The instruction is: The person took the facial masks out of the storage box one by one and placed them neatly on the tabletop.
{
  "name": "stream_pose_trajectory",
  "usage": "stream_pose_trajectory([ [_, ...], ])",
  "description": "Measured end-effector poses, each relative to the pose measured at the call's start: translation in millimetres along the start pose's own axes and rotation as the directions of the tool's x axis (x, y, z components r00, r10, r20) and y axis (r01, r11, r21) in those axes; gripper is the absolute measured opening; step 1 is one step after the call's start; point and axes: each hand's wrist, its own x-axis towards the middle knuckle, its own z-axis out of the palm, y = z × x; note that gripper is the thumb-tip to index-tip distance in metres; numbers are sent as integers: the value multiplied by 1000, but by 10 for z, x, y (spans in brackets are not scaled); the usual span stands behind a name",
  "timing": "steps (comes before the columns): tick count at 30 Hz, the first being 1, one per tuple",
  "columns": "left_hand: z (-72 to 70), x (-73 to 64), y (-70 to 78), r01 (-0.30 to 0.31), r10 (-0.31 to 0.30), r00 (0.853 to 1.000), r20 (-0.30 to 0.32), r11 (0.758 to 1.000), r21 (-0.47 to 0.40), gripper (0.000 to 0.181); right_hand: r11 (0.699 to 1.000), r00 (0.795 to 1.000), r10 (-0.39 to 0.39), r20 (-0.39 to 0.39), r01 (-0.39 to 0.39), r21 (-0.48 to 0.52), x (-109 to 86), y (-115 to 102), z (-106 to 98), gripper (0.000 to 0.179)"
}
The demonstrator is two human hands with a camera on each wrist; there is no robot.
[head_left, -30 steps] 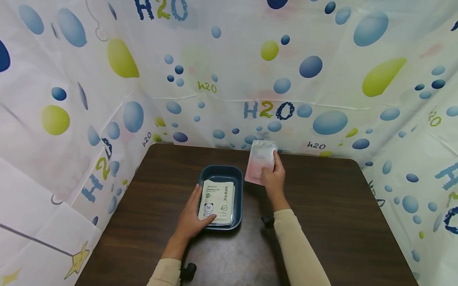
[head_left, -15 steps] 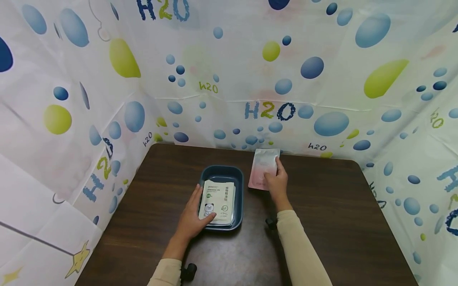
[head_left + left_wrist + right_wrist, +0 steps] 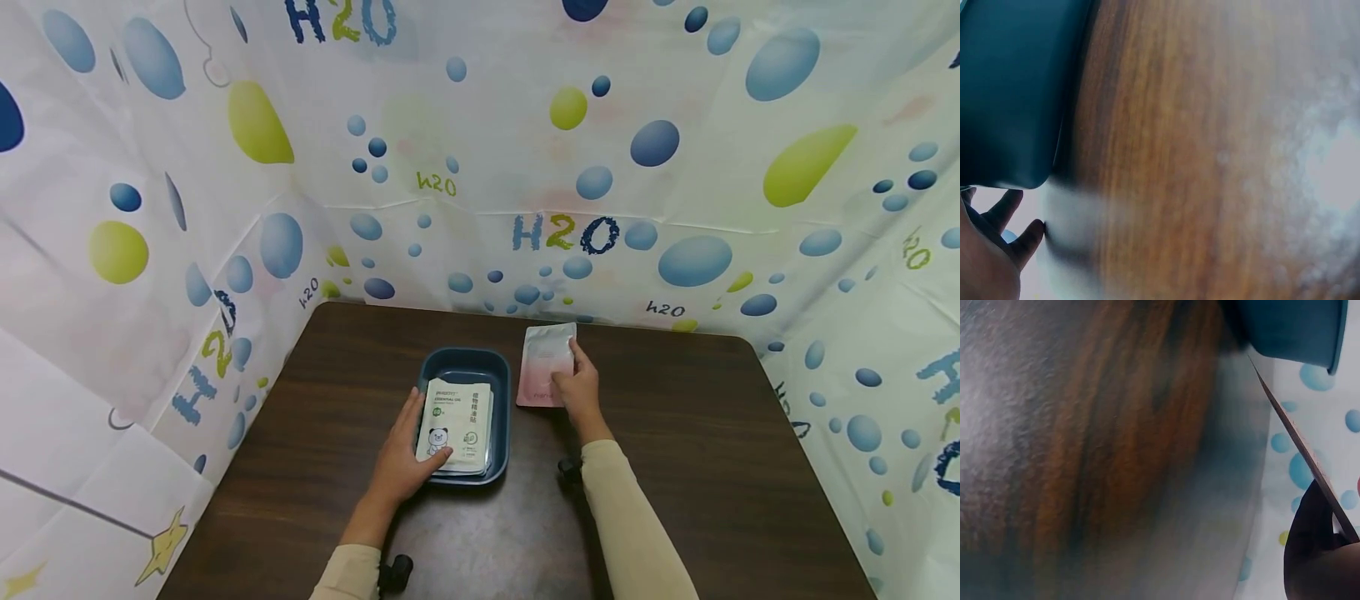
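Observation:
A dark blue tray (image 3: 502, 417) stands on the table and bears a stack of flat cream packets (image 3: 456, 425), the top one printed with a bear and green marks. My left hand (image 3: 401, 457) rests at its left side, fingers straight along the rim and thumb extended over the packets' lower corner. To the right, my right hand (image 3: 581, 386) pinches a flat sachet (image 3: 543, 367), silvery white fading to pink, by its right edge. In the right wrist view that sachet (image 3: 1300, 447) shows edge-on, beside the tray (image 3: 1294, 328). The left wrist view shows the tray's outer wall (image 3: 1010, 94).
Dark wood-grain tabletop (image 3: 675, 467) surrounds the tray. A white curtain (image 3: 480, 133) with blue and green dots and H2O lettering hangs behind the table's far edge and along both sides. Black wrist cameras sit by the cuffs of both beige sleeves (image 3: 630, 517).
The right hand has brought the sachet down from the far edge of the table, nearer to the person, then slightly left and more upright in view. The left hand and tray have stayed put.

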Motion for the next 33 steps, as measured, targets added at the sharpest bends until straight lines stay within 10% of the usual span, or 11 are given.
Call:
stream_pose_trajectory([
  [17,9,-2,-21,-9,9,1000,-12,1000,-16,103,982,995,50,84,-34,-184,96,240,-15,85],
  [26,-4,5,-15,-24,24,1000,-14,999,-25,104,743,970,-7,241,166,-648,98,320,-61,101],
  [33,1,8,-9,-16,16,1000,-9,1000,-23,104,671,953,66,297,178,-720,131,396,-99,98],
])
